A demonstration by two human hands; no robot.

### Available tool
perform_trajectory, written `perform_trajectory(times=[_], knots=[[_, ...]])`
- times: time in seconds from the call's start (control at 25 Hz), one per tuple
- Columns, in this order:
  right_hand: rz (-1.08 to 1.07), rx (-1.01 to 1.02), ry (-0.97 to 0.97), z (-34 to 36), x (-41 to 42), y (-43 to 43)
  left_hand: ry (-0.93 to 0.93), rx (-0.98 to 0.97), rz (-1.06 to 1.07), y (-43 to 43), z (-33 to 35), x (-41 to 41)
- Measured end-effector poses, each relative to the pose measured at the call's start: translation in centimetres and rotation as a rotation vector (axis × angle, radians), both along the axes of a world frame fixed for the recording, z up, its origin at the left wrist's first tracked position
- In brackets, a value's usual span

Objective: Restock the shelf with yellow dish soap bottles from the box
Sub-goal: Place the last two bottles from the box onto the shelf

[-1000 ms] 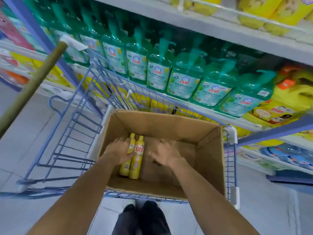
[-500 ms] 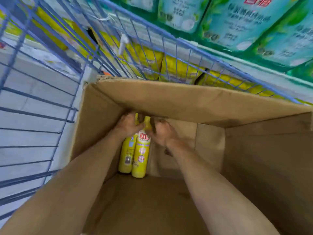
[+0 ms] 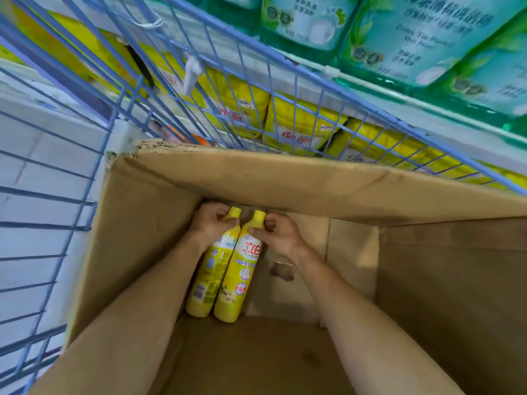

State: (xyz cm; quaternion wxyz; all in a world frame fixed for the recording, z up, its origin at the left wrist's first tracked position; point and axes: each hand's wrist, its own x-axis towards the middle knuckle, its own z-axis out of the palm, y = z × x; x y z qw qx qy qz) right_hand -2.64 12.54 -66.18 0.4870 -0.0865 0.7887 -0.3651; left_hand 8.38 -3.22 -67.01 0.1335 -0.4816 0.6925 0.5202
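Both my hands are deep in the corrugated cardboard box. My left hand curls around the neck of the left bottle; my right hand pinches the neck of the right bottle just under its cap. The two slim, glossy yellow plastic bottles touch side by side against the box's left wall, apparently lying on its floor. The blue wire cart fences the box. Through its bars I see yellow packs, with blurred green packs above.
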Motion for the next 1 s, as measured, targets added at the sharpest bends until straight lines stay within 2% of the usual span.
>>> perform_trajectory(times=[0.08, 0.2, 0.32, 0.48, 0.68, 0.84, 1.0], knots=[[-0.063, -0.026, -0.085, -0.6, 0.1, 0.9, 0.008, 0.037, -0.004, 0.4, -0.6, 0.1], [-0.166, -0.064, -0.175, -0.9, 1.6, 1.7, 0.043, 0.047, 0.115, 1.7, 1.2, 0.1], [-0.189, -0.119, -0.109, 0.8, 2.6, 2.9, 0.117, 0.062, 0.119, 2.9, 3.5, 0.6], [-0.104, -0.190, -0.055, 6.2, 2.8, 4.7, 0.250, 0.090, 0.115, 3.9, 8.9, 2.2], [-0.005, -0.276, 0.104, 19.1, 1.3, 6.8, 0.445, 0.071, 0.037, 5.2, 19.7, 1.8], [-0.006, -0.363, 0.311, 32.6, -1.1, 9.4, 0.587, 0.082, -0.047, 6.2, 33.0, -1.2], [-0.070, -0.468, 0.481, 47.5, -3.7, 11.7, 0.798, -0.003, -0.237, 7.2, 47.3, -6.5]])
